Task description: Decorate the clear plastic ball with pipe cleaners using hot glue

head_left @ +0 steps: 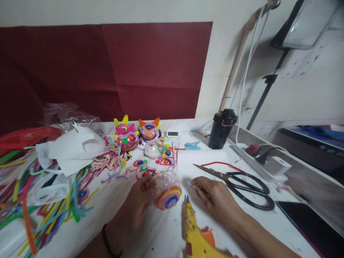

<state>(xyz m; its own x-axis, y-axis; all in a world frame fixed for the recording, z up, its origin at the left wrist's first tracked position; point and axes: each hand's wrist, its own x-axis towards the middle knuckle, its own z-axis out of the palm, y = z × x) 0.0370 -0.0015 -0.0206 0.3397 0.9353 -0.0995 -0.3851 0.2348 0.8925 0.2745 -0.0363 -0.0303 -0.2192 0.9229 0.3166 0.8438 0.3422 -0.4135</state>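
Observation:
My left hand (143, 195) is closed on a clear plastic ball (168, 181). Concentric rings of pink, yellow, orange and blue cover the ball's lower part. To the right, my right hand (213, 193) pinches a small light-blue piece (189, 183), perhaps a bit of pipe cleaner, apart from the ball. Between the hands lies a yellow hot glue gun (192, 229), its nozzle pointing away from me. Large scissors (228, 177) with black handles rest just beyond my right hand. Behind the ball sit a second clear ball (155, 148) and two decorated balls (127, 140) (149, 130).
Colourful pipe cleaners (53, 211) and white wrapping (75, 147) crowd the left side. A black bottle (222, 129) stands at the back right. Along the right are a power strip (262, 168) with plugs and a dark phone (311, 224). A red strip (224, 163) lies behind the scissors.

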